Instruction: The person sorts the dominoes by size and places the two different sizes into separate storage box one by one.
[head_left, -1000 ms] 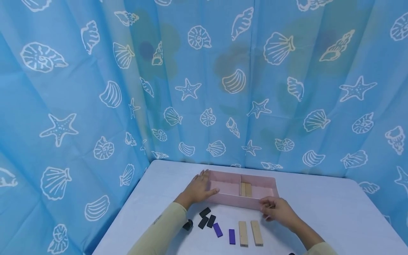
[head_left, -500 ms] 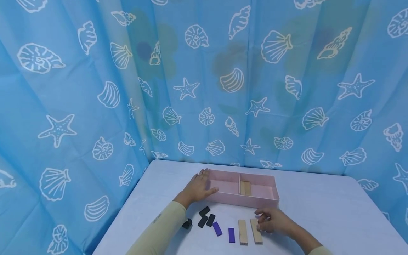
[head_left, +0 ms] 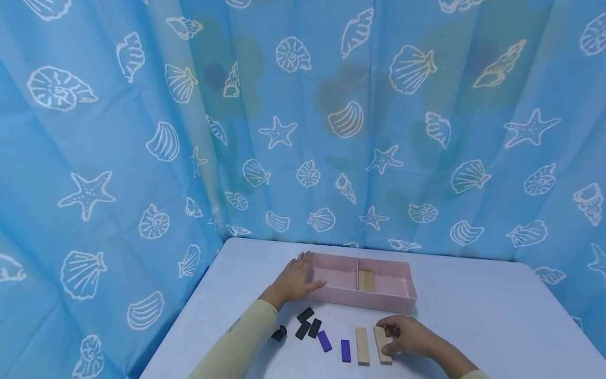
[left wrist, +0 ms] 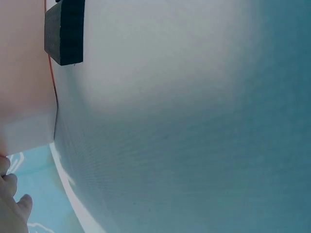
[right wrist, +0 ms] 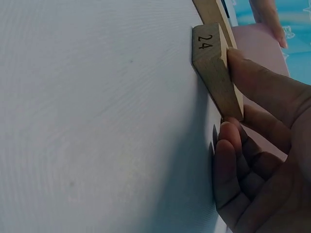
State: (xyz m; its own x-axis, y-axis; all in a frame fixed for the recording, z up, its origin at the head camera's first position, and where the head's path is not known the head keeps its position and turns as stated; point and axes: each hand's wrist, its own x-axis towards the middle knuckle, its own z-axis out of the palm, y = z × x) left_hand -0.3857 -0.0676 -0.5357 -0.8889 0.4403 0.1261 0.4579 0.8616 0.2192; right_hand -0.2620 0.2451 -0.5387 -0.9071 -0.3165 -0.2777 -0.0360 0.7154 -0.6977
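Observation:
My right hand point(head_left: 410, 337) grips a pale wooden block point(head_left: 381, 339), the rightmost on the table, with the thumb near one end and a finger at the other. In the right wrist view the end of this block point(right wrist: 206, 46) is marked 24. A second wooden block point(head_left: 362, 347) lies just left of it. My left hand point(head_left: 292, 283) rests on the left end of a pink divided box point(head_left: 364, 300), fingers extended. Two wooden blocks point(head_left: 366, 280) lie in the box's right compartment, against the divider.
Two purple blocks point(head_left: 346, 351) lie left of the wooden ones. Farther left are three black blocks point(head_left: 314, 328), in front of the box. The white-covered table point(head_left: 483, 310) meets a blue shell-patterned curtain point(head_left: 303, 137) behind and at left.
My right hand has come from the box's front right corner down to the rightmost wooden block and taken hold of it. The left hand has stayed on the box.

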